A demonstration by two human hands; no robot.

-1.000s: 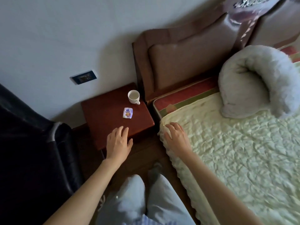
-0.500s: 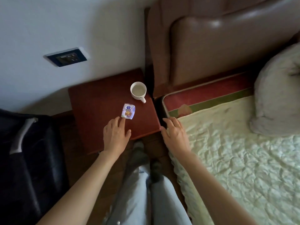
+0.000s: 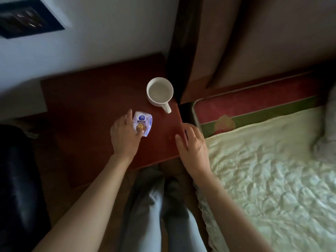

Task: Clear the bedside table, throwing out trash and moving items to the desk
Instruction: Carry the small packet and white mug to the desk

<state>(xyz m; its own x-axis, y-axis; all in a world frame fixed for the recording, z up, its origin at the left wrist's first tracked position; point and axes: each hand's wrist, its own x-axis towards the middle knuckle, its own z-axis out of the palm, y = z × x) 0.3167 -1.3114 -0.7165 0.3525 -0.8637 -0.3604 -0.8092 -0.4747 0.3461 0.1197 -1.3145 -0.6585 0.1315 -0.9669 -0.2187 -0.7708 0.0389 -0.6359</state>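
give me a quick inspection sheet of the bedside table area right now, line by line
surface: dark red wooden bedside table, top in plain view
job's things: small white wrapper with a blue and yellow print lies on the table; white mug stands upright behind it near the bed-side edge, handle toward the person
clutter: nothing seen
grip: left hand has fingers on the wrapper, thumb on its print; right hand rests open at the table's bed-side edge, holding nothing
cables: nothing seen
surroundings: wall socket panel above the table, brown headboard, bed with pale quilted cover, dark chair on the left
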